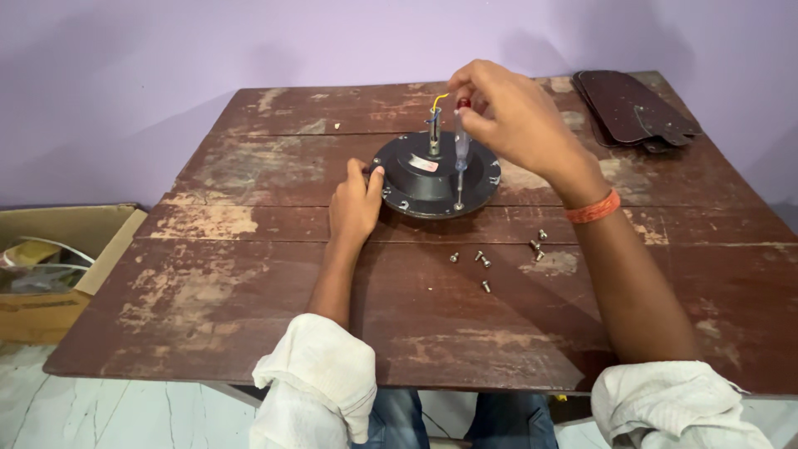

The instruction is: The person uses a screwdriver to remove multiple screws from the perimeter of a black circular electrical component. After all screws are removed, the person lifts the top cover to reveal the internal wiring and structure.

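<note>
Lying near the hands (432, 158), loose screws (499, 258); probably fan blades (636, 108) beyond.

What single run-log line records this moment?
left hand: steadies motor housing | right hand: holds screwdriver upright | loose screws: table

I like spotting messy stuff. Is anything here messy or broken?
Yes. Loose screws lie scattered on the table, and its brown paint is badly worn and flaking. A cardboard box beside it looks dented.

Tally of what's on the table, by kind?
Round dark motor housing: 1
Screwdriver, in right hand: 1
Loose screws: about 7
Stack of dark fan blades: 1, blade count unclear
Total: about 10
Left hand rests on the housing rim.
</note>
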